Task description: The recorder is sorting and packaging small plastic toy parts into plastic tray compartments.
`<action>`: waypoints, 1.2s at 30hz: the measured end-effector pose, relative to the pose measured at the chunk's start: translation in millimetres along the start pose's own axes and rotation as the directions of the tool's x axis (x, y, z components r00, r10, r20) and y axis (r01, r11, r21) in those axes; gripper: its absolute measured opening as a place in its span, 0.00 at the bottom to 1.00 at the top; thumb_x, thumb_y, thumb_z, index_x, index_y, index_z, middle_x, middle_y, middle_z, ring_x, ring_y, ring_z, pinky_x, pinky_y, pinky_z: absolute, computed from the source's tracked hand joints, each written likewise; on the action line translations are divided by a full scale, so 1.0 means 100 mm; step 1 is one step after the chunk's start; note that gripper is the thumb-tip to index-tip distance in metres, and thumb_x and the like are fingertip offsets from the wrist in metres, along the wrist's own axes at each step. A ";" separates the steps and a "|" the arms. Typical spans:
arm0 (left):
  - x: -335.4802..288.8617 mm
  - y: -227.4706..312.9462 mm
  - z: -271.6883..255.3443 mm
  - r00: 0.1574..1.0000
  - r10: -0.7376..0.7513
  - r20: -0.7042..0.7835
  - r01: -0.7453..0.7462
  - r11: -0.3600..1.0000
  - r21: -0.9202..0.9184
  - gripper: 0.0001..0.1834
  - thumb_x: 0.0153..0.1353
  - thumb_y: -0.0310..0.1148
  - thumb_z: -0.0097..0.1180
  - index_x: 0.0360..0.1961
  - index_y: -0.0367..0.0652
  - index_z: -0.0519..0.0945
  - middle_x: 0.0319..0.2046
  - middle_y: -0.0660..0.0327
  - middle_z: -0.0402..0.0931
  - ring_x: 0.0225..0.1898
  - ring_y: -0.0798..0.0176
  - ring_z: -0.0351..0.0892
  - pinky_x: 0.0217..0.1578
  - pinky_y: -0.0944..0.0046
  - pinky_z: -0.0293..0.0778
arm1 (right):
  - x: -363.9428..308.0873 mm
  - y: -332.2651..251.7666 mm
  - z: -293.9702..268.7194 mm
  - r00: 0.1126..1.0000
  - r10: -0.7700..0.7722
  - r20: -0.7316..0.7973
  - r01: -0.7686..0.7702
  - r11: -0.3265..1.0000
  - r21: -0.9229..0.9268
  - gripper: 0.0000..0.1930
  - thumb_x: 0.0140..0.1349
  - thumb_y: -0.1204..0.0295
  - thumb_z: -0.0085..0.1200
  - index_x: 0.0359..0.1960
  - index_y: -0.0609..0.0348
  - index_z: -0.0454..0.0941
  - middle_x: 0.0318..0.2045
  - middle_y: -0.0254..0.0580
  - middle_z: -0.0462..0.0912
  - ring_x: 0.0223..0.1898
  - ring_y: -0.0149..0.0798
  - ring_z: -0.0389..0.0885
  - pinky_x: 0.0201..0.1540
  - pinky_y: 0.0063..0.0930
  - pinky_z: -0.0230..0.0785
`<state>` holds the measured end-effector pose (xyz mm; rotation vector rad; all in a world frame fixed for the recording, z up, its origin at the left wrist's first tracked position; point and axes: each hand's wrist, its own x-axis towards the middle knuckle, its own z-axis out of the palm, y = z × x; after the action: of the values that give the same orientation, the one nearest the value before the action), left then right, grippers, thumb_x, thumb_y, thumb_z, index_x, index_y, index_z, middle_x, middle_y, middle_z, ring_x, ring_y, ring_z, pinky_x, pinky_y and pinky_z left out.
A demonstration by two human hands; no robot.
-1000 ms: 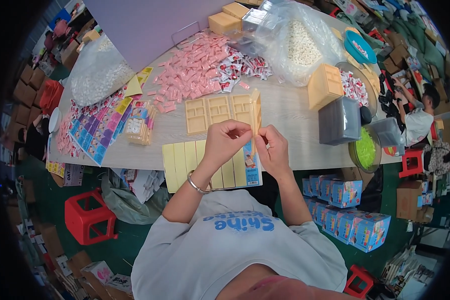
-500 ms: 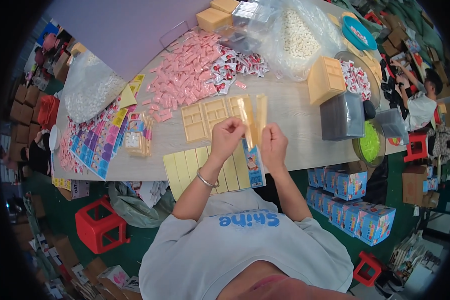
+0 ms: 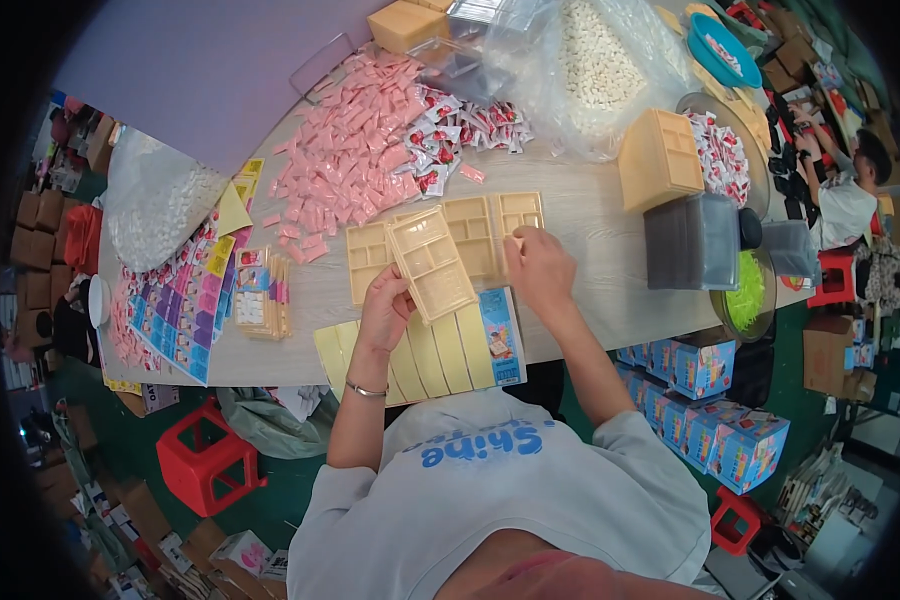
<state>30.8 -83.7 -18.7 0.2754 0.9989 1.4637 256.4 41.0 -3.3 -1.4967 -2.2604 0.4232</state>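
Note:
My left hand [image 3: 385, 306] pinches the lower left edge of a beige compartment tray [image 3: 432, 264], held tilted above the table. At the right end of a row, my right hand [image 3: 542, 270] has its fingers curled at the near edge of another beige tray [image 3: 521, 209]. More of these trays stand in the row, a left one [image 3: 367, 262] partly covered by the held tray and a middle one [image 3: 468, 225]. Nearer me lies a fan of pale yellow strips [image 3: 430, 358], with a blue printed card [image 3: 503, 335] at its right end.
Pink packets [image 3: 350, 150] and red-white sachets [image 3: 440, 140] are heaped beyond the trays. Rightward are a bag of white pieces [image 3: 600, 60], stacked beige trays [image 3: 660, 155], clear boxes [image 3: 690, 235] and a bowl of green shreds [image 3: 742, 290]. A red stool [image 3: 207, 458] stands left below.
The hands have moved apart, and the two trays held edge-on have separated. One tilts face-up in my left hand; the other lies at the row's right end under my right fingers.

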 end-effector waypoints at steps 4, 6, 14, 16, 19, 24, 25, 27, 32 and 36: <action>0.16 -0.23 0.20 0.987 -0.054 0.152 0.044 0.997 0.063 0.08 0.66 0.25 0.47 0.43 0.40 0.78 0.41 0.63 0.81 0.41 0.70 0.81 0.47 0.66 0.78 | -0.30 -0.11 -0.42 0.984 -0.027 0.177 -0.098 0.750 0.655 0.10 0.66 0.69 0.57 0.45 0.60 0.80 0.32 0.39 0.84 0.32 0.29 0.82 0.35 0.28 0.76; 0.29 -0.35 0.40 0.966 -0.070 0.250 0.052 0.995 0.081 0.06 0.67 0.26 0.49 0.40 0.41 0.78 0.40 0.64 0.81 0.41 0.72 0.80 0.45 0.66 0.78 | -0.41 -0.02 -0.22 0.987 0.028 0.161 -0.140 0.658 0.740 0.10 0.68 0.70 0.55 0.46 0.61 0.79 0.34 0.36 0.84 0.34 0.26 0.81 0.36 0.26 0.76; 0.60 -0.14 0.52 0.803 0.476 0.359 -0.155 -0.415 0.897 0.33 0.61 0.56 0.60 0.63 0.51 0.72 0.69 0.56 0.60 0.70 0.44 0.54 0.64 0.29 0.52 | 0.03 1.46 -0.20 0.927 0.368 0.068 -0.290 0.592 0.752 0.15 0.66 0.69 0.56 0.50 0.65 0.75 0.37 0.42 0.84 0.36 0.33 0.82 0.40 0.31 0.76; 0.60 -0.12 0.33 0.866 0.466 0.180 0.050 -0.439 0.897 0.41 0.58 0.62 0.60 0.68 0.53 0.69 0.74 0.56 0.52 0.74 0.38 0.44 0.63 0.20 0.44 | 0.05 1.59 -0.06 0.943 0.332 0.036 -0.290 0.761 0.580 0.19 0.64 0.65 0.58 0.51 0.63 0.75 0.34 0.48 0.85 0.34 0.42 0.84 0.40 0.38 0.76; 0.62 -0.19 0.15 0.854 0.495 0.162 0.095 -0.454 0.886 0.46 0.56 0.66 0.58 0.71 0.55 0.65 0.76 0.56 0.47 0.76 0.34 0.37 0.61 0.15 0.41 | 0.09 1.19 -0.13 0.910 0.394 0.131 -0.414 0.884 0.218 0.24 0.62 0.61 0.59 0.56 0.61 0.73 0.45 0.56 0.82 0.44 0.56 0.82 0.49 0.47 0.73; 0.63 -0.23 0.51 0.861 0.470 0.194 0.064 -0.478 0.876 0.46 0.56 0.66 0.57 0.73 0.58 0.63 0.77 0.56 0.46 0.76 0.36 0.36 0.65 0.19 0.35 | 0.03 0.92 -0.16 0.992 0.110 -0.069 -0.114 0.992 -0.050 0.34 0.61 0.63 0.60 0.67 0.61 0.64 0.65 0.67 0.61 0.67 0.65 0.59 0.67 0.52 0.55; 0.67 -0.28 0.64 0.863 0.466 0.197 0.059 -0.479 0.876 0.46 0.56 0.66 0.57 0.73 0.58 0.63 0.77 0.56 0.46 0.76 0.36 0.36 0.65 0.19 0.35 | 0.00 0.89 -0.10 0.991 0.115 -0.070 -0.119 0.992 -0.053 0.34 0.61 0.63 0.60 0.67 0.61 0.64 0.65 0.67 0.61 0.67 0.65 0.59 0.67 0.52 0.55; 0.80 -0.36 0.92 0.842 0.252 0.477 -0.323 -0.471 0.821 0.46 0.56 0.64 0.58 0.73 0.56 0.63 0.76 0.56 0.50 0.77 0.39 0.37 0.67 0.22 0.34 | 0.01 0.82 0.02 0.999 -0.030 -0.014 0.026 0.968 -0.249 0.37 0.61 0.64 0.59 0.69 0.66 0.59 0.66 0.69 0.58 0.70 0.65 0.54 0.70 0.55 0.48; 0.95 -0.55 0.93 0.854 0.209 0.477 -0.358 -0.431 0.828 0.46 0.56 0.64 0.58 0.73 0.58 0.63 0.76 0.57 0.48 0.77 0.39 0.38 0.68 0.24 0.33 | 0.48 0.64 -0.33 0.973 -0.028 -0.229 0.016 0.998 -0.053 0.37 0.63 0.66 0.57 0.70 0.71 0.56 0.67 0.69 0.57 0.70 0.65 0.53 0.72 0.54 0.45; 0.91 -0.51 0.96 0.854 0.212 0.476 -0.352 -0.438 0.827 0.45 0.56 0.66 0.58 0.72 0.56 0.66 0.76 0.54 0.48 0.77 0.39 0.39 0.67 0.23 0.33 | 1.99 0.88 -0.46 0.857 -0.101 -0.505 0.189 0.974 0.126 0.36 0.65 0.64 0.56 0.69 0.72 0.56 0.67 0.69 0.58 0.70 0.64 0.55 0.72 0.51 0.47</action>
<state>115.8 29.4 -33.2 2.1203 2.0437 0.4422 279.2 259.8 28.2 -1.1703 -1.8554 0.1542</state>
